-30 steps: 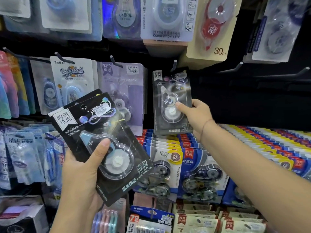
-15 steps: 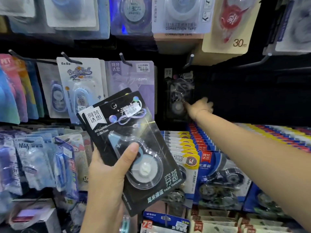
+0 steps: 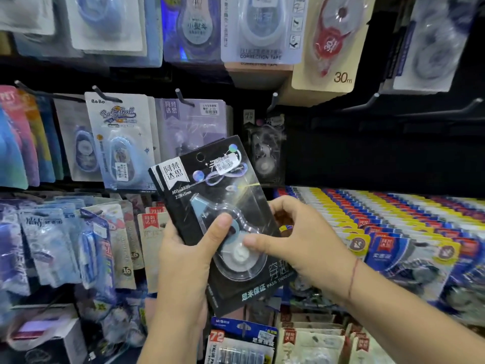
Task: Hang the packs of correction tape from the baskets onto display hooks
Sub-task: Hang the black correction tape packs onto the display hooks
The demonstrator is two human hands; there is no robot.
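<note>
We see the left hand (image 3: pixel 183 248) gripping a stack of black packs (image 3: pixel 210 185) from below, thumb on the blister; the right hand (image 3: pixel 296 237) pinches the stack's right edge. Above and right of the stack, a matching pack (image 3: pixel 265 151) hangs on a hook (image 3: pixel 273 101).

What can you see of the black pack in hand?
The black pack is a glossy card with a clear blister over a blue-and-white dispenser, a hang hole on top and a white price sticker. Tilted left, on no hook. The left hand grips its lower left; the right hand pinches its right edge.
</note>
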